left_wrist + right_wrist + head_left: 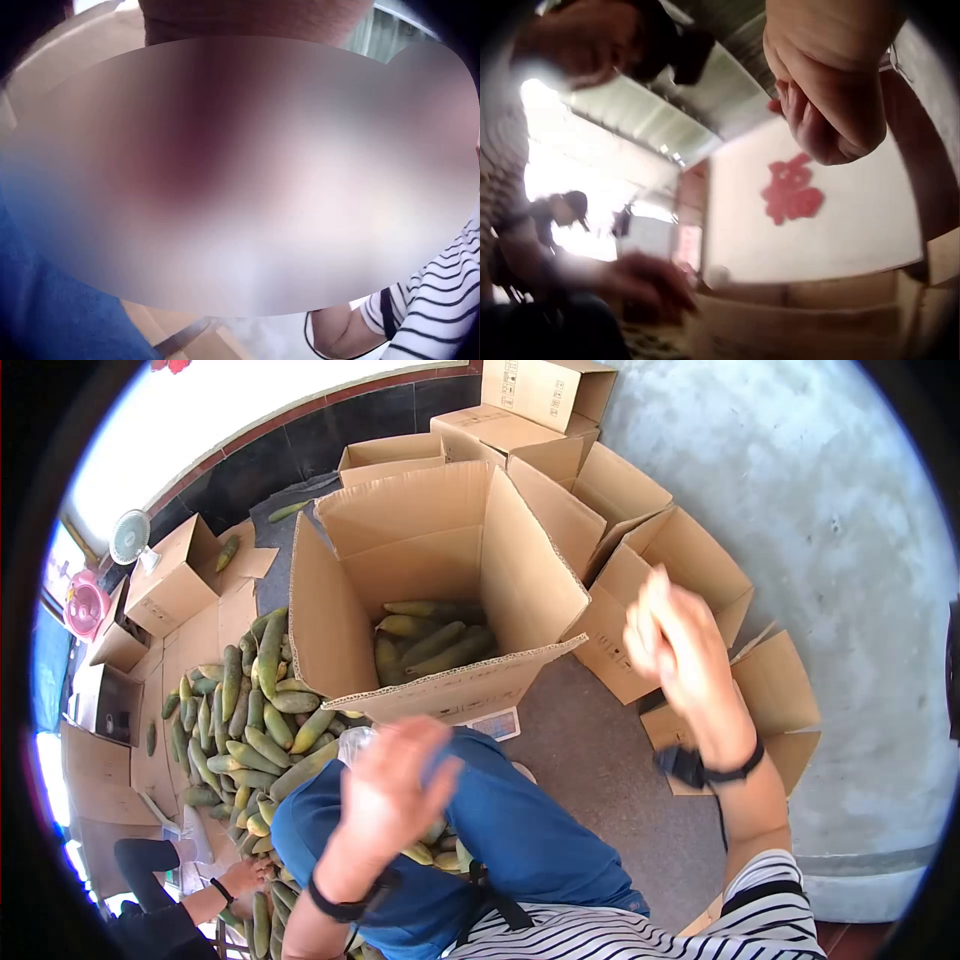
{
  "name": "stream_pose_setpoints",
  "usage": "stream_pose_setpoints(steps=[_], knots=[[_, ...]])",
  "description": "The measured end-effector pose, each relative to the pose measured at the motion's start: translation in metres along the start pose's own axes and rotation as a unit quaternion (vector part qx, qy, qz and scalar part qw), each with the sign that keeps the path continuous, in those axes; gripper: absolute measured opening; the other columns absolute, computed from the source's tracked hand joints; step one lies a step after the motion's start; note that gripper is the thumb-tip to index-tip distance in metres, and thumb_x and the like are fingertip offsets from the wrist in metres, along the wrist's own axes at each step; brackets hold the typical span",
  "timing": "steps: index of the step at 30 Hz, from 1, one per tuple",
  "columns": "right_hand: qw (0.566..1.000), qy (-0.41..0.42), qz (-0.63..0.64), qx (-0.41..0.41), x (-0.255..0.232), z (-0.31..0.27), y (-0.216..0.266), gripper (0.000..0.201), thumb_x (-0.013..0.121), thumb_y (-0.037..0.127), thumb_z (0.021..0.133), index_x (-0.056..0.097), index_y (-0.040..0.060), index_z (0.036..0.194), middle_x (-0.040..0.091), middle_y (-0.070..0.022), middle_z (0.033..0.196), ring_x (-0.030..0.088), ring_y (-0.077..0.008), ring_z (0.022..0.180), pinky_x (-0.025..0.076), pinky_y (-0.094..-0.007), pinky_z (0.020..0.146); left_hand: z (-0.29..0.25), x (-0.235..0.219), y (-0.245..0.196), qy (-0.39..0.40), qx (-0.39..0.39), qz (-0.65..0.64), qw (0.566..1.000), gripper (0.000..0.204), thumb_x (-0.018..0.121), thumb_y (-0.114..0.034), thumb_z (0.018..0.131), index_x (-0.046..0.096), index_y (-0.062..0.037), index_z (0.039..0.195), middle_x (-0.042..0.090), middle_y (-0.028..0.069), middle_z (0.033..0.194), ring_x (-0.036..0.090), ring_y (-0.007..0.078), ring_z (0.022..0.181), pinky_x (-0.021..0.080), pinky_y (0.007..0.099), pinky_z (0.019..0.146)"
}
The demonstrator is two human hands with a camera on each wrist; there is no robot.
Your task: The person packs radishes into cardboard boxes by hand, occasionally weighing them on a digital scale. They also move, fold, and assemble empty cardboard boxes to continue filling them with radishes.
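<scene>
My left hand (395,785) hovers over my blue-trousered knee, in front of the tall open carton (400,695); its thumb stands apart from the fingers and nothing shows in it. Raised on the right, my right hand (680,645) has curled fingers and no object visible in it. The right wrist view shows the same curled hand (829,112) from below. Thick green-yellow cucumbers (440,645) lie in the bottom of the carton. Something clear and plastic (353,744) partly shows behind my left hand. A large blur covers most of the left wrist view.
A big heap of cucumbers (250,750) spreads along my left. Several open cartons (615,625) curve round the back and right. A white device (497,724) sits at the carton's near base. Another person's hand (245,877) touches the heap at lower left.
</scene>
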State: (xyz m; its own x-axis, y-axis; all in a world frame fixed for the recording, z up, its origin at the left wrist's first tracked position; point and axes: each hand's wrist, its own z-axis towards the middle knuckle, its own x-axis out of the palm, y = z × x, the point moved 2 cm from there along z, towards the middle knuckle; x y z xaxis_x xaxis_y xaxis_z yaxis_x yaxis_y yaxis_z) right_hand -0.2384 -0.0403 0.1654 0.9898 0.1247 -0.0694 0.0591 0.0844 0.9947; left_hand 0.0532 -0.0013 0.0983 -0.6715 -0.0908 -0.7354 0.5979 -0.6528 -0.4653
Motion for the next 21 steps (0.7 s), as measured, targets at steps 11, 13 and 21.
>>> stream_pose_setpoints(steps=[11, 13, 21], knots=[[0.828, -0.023, -0.557, 0.063, -0.038, 0.17, -0.098, 0.06, 0.068, 0.049, 0.079, 0.061, -0.0049, 0.104, 0.066, -0.0215, 0.101, 0.065, -0.0313, 0.091, 0.05, -0.0389, 0.079, 0.049, -0.04, 0.193, 0.028, -0.395, 0.049, 0.917, 0.043, 0.065, -0.036, 0.083, 0.053, 0.0035, 0.073, 0.054, 0.0106, 0.062, 0.054, 0.0216, 0.056, 0.045, 0.0375, 0.056], [0.826, 0.04, -0.549, 0.123, -0.037, 0.186, -0.111, 0.056, 0.068, 0.046, 0.078, 0.064, -0.0064, 0.097, 0.066, -0.0252, 0.094, 0.065, -0.0341, 0.087, 0.05, -0.0389, 0.08, 0.055, -0.036, 0.207, 0.05, -0.397, 0.042, 0.916, 0.043, 0.065, -0.036, 0.082, 0.054, 0.0043, 0.072, 0.054, 0.0092, 0.058, 0.054, 0.0201, 0.053, 0.045, 0.0362, 0.053], [0.883, 0.07, -0.457, -0.08, -0.06, 0.176, -0.141, 0.043, 0.06, 0.046, 0.08, 0.069, 0.0045, 0.087, 0.067, -0.0175, 0.085, 0.065, -0.034, 0.083, 0.05, -0.0423, 0.072, 0.042, -0.025, 0.244, 0.039, -0.438, -0.264, 0.858, 0.023, 0.061, -0.017, 0.081, 0.062, 0.0, 0.096, 0.061, 0.0024, 0.072, 0.056, 0.01, 0.054, 0.039, 0.0247, 0.043]])
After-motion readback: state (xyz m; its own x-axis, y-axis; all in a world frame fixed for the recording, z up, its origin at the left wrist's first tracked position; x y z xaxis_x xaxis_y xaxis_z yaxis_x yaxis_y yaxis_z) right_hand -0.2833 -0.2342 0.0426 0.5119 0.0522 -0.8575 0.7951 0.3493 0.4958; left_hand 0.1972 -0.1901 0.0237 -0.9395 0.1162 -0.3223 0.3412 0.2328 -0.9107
